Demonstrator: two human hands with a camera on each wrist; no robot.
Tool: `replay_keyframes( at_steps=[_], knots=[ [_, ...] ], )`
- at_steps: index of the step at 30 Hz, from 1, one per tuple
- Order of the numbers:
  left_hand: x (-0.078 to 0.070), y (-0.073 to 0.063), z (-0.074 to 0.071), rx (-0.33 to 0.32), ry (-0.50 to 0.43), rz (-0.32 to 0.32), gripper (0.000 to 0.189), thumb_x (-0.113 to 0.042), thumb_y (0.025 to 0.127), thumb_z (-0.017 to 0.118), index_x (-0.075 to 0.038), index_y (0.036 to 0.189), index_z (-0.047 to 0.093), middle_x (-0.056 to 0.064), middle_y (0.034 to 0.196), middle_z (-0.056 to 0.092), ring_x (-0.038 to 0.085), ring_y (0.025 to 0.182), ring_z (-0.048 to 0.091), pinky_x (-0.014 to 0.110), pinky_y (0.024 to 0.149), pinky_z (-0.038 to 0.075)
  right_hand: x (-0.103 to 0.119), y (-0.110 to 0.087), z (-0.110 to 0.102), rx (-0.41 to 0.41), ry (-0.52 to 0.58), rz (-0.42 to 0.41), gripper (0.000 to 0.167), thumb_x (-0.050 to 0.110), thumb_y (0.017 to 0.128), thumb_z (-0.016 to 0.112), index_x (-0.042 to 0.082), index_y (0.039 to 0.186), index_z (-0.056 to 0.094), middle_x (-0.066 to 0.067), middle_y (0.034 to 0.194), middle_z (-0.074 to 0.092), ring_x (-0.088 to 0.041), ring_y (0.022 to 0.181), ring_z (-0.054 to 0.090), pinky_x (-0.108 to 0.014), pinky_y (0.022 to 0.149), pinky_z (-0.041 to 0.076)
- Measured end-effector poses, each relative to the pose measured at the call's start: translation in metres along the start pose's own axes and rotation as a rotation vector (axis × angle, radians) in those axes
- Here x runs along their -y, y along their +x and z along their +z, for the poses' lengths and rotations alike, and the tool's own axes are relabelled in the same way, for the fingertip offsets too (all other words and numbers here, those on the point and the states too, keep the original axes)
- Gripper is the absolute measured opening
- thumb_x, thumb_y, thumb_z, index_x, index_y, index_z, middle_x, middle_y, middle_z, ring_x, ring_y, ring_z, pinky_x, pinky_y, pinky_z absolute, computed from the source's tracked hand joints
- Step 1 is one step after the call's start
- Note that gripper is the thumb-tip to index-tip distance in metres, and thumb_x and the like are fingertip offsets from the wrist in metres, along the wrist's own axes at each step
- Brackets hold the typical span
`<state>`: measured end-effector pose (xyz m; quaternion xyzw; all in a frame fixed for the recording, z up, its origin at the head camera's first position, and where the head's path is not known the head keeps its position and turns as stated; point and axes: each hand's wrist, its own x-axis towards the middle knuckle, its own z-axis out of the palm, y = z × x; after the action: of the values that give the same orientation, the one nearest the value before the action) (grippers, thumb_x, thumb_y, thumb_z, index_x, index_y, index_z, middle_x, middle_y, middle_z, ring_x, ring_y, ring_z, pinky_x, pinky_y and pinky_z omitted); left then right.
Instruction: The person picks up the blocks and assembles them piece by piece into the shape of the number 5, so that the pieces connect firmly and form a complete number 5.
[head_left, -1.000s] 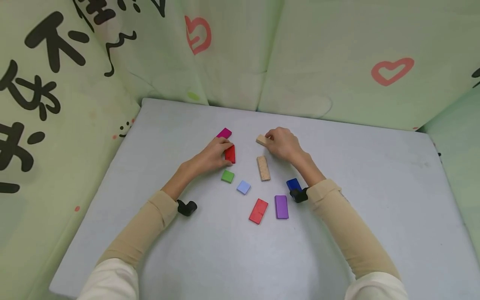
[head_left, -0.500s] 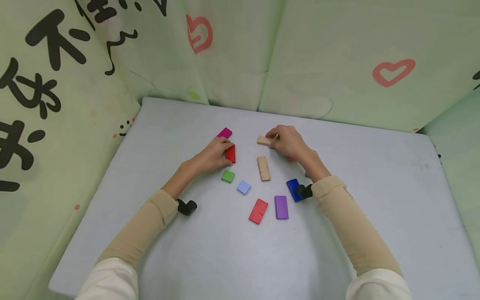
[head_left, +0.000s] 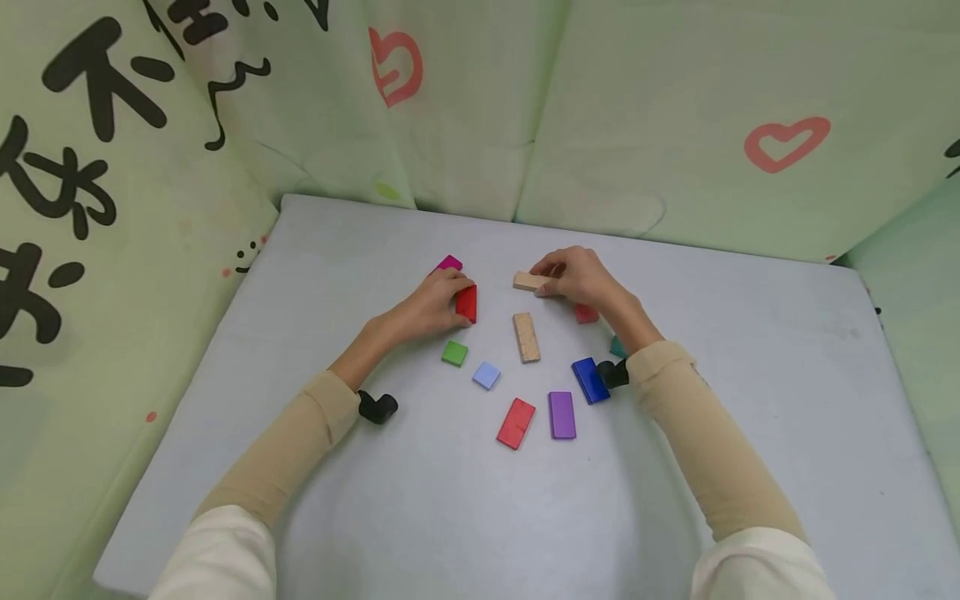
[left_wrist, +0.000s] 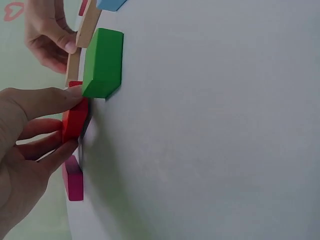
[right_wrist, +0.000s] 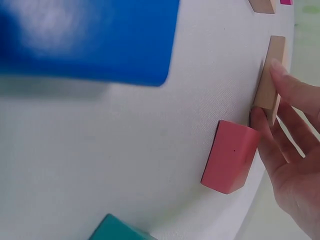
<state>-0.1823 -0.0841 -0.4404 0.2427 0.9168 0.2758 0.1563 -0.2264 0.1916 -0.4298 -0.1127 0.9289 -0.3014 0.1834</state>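
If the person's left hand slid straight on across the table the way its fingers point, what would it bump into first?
The left hand grips a red block and points toward the right hand. Past the red block, the first thing in line is probably the tan wooden block which the right hand holds, though depth is hard to judge.

The pale green cloth backdrop [head_left: 465, 108] bore large black brush characters on its left side, of which "不" was legible; the others were cut off. Red hearts were printed on it too.

Red block [head_left: 467, 302], tan block [head_left: 528, 281], green block [head_left: 454, 353], dark blue block [head_left: 589, 380], grey table [head_left: 750, 350].
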Motion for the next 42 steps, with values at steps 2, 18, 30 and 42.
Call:
replay_keyframes(
  at_steps=[2,18,30,42],
  knots=[
    [-0.002,0.005,0.0,0.003,-0.012,-0.005,0.059,-0.013,0.09,0.08,0.003,0.142,0.057,0.021,0.147,0.053,0.034,0.135,0.049,0.042,0.11,0.048,-0.001,0.001,0.0,-0.001,0.005,-0.001,0.033,0.013,0.091,0.079,0.006,0.123,0.074,-0.016,0.117,0.07,-0.03,0.104,0.056,-0.042,0.092,0.048],
    [-0.015,0.037,-0.006,0.089,0.003,0.043,0.062,-0.016,0.09,0.08,-0.001,0.145,0.055,0.017,0.149,0.052,0.031,0.137,0.047,0.04,0.116,0.042,0.001,-0.004,0.001,-0.006,0.038,0.01,0.033,0.013,0.091,0.079,0.006,0.122,0.074,-0.016,0.117,0.069,-0.03,0.104,0.057,-0.041,0.091,0.05],
    [-0.02,0.049,-0.001,0.134,0.007,0.055,0.062,-0.016,0.092,0.078,-0.002,0.147,0.054,0.016,0.151,0.049,0.03,0.139,0.045,0.041,0.118,0.04,0.005,-0.011,0.003,-0.006,0.044,0.007,0.032,0.012,0.09,0.079,0.006,0.121,0.075,-0.015,0.12,0.071,-0.031,0.105,0.06,-0.041,0.091,0.052],
    [-0.024,0.052,0.002,0.144,0.007,0.063,0.06,-0.015,0.092,0.077,0.0,0.146,0.055,0.017,0.15,0.05,0.031,0.136,0.047,0.04,0.115,0.042,0.004,-0.011,0.002,0.012,0.066,0.011,0.029,0.012,0.091,0.079,0.007,0.119,0.075,-0.014,0.119,0.071,-0.031,0.105,0.062,-0.04,0.087,0.054]
  ],
)
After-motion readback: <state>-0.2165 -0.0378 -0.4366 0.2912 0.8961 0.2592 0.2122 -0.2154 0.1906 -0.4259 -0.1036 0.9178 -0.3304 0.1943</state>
